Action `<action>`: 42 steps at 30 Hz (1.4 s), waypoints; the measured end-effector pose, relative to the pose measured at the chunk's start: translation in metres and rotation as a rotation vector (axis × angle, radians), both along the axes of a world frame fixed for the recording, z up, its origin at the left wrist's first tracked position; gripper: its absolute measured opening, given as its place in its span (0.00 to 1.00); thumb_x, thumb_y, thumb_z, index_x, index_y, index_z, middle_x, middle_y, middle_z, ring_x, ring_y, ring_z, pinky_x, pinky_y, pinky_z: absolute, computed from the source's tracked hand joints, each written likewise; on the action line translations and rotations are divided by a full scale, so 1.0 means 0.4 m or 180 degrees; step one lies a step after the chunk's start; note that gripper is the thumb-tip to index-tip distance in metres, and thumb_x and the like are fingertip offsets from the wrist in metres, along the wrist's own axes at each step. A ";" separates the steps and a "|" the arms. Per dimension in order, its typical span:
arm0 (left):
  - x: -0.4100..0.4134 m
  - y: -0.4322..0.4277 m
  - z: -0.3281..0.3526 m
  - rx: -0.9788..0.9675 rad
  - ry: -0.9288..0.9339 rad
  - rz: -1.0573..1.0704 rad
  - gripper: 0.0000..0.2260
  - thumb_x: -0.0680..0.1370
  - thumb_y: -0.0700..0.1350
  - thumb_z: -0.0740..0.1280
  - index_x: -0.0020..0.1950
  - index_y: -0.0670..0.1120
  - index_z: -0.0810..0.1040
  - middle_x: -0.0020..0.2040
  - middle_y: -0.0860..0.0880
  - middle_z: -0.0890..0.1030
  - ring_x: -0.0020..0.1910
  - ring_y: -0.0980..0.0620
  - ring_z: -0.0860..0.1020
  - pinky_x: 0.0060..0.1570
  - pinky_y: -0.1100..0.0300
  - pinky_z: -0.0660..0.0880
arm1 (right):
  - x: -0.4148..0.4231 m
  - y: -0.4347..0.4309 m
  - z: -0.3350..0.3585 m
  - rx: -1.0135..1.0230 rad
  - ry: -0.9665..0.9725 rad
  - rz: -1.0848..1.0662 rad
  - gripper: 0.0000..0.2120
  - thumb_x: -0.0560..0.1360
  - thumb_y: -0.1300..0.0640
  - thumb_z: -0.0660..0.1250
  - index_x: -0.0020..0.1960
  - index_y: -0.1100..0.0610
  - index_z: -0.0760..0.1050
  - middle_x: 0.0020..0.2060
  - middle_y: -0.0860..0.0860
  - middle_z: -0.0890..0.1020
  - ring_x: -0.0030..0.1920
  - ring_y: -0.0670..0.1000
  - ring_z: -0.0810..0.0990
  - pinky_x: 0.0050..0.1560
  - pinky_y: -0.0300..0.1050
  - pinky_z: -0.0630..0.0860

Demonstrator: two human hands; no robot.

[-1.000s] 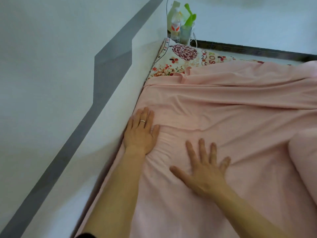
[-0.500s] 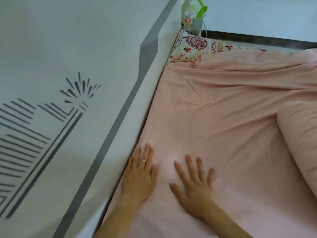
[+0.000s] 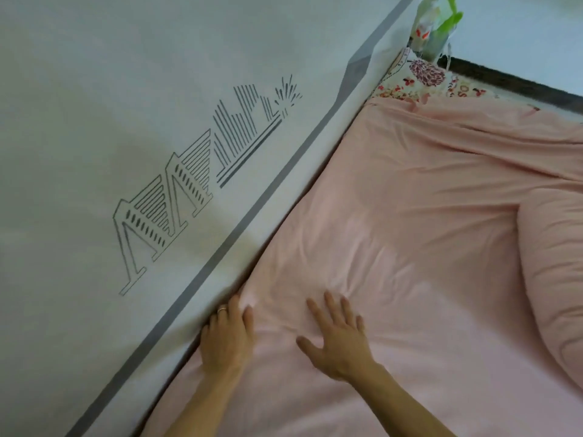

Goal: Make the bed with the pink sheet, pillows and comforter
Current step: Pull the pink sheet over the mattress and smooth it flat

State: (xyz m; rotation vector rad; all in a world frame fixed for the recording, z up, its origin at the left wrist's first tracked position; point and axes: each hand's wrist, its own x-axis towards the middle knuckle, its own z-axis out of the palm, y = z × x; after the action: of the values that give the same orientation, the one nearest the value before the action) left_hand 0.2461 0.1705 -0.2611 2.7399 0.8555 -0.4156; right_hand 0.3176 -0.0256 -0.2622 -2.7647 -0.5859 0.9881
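The pink sheet [image 3: 410,216] covers most of the mattress, with wrinkles fanning out ahead of my hands. My left hand [image 3: 227,337] lies flat at the sheet's left edge, right against the wall, its fingertips curling into the fabric there. My right hand [image 3: 337,339] presses flat on the sheet beside it, fingers spread, holding nothing. A bulky pink roll, the comforter or a pillow [image 3: 558,269], lies along the right side. At the head end the floral mattress cover [image 3: 422,77] shows, bare of the sheet.
A white wall [image 3: 157,121] with a grey stripe and line drawing runs tight along the bed's left side. A bottle and green items [image 3: 433,23] stand in the far corner. A dark bed frame edge [image 3: 511,80] runs along the head.
Both hands have slid back along the sheet toward me, staying flat; the left one has shifted out to the wall-side edge. The view has swung left, showing more wall.
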 end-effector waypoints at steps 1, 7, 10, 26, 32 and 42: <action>-0.050 0.009 0.004 -0.0047 0.0052 0.0051 0.13 0.79 0.52 0.63 0.52 0.42 0.78 0.43 0.42 0.83 0.41 0.40 0.81 0.38 0.50 0.77 | -0.035 0.016 0.015 0.0033 0.0015 0.0113 0.38 0.75 0.28 0.50 0.79 0.39 0.40 0.79 0.46 0.37 0.79 0.57 0.36 0.76 0.61 0.44; -0.309 0.085 0.001 -0.0391 0.0135 0.0394 0.30 0.81 0.63 0.39 0.42 0.46 0.73 0.38 0.44 0.83 0.37 0.41 0.82 0.34 0.51 0.77 | -0.183 0.091 0.064 0.0062 0.0267 0.0516 0.37 0.76 0.31 0.54 0.79 0.41 0.45 0.80 0.47 0.41 0.79 0.57 0.39 0.77 0.61 0.45; -0.353 0.118 0.006 -0.0532 -0.0008 0.0813 0.26 0.80 0.63 0.40 0.54 0.51 0.74 0.53 0.45 0.82 0.53 0.43 0.80 0.52 0.51 0.75 | -0.217 0.121 0.082 0.0015 0.0234 0.0645 0.37 0.76 0.31 0.54 0.79 0.42 0.46 0.80 0.49 0.42 0.79 0.58 0.41 0.77 0.60 0.45; -0.687 0.165 -0.011 -0.1515 0.0121 0.1820 0.26 0.73 0.73 0.49 0.48 0.55 0.75 0.41 0.54 0.80 0.39 0.55 0.79 0.45 0.55 0.79 | -0.456 0.202 0.052 -0.0015 -0.0127 0.0787 0.41 0.75 0.28 0.50 0.79 0.44 0.36 0.78 0.50 0.32 0.77 0.58 0.31 0.78 0.60 0.41; -0.729 0.151 0.012 -0.2432 -0.0024 0.2302 0.16 0.77 0.65 0.61 0.55 0.55 0.71 0.50 0.53 0.77 0.45 0.55 0.77 0.40 0.59 0.74 | -0.548 0.299 0.068 0.0022 -0.0144 0.1237 0.39 0.77 0.30 0.50 0.79 0.45 0.38 0.79 0.51 0.34 0.77 0.58 0.32 0.77 0.62 0.40; -0.764 0.158 -0.028 -0.3018 -0.1516 0.3619 0.12 0.82 0.55 0.59 0.45 0.53 0.77 0.45 0.50 0.79 0.44 0.53 0.77 0.45 0.55 0.75 | -0.618 0.311 0.071 0.0399 -0.0512 0.1573 0.37 0.78 0.32 0.52 0.80 0.47 0.45 0.80 0.48 0.44 0.79 0.52 0.41 0.78 0.51 0.44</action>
State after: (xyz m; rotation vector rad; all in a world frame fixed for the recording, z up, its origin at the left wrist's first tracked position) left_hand -0.0595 0.2335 -0.2723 1.1420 1.3848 0.0839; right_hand 0.0702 0.0990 -0.2337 -2.6541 -1.3526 0.7704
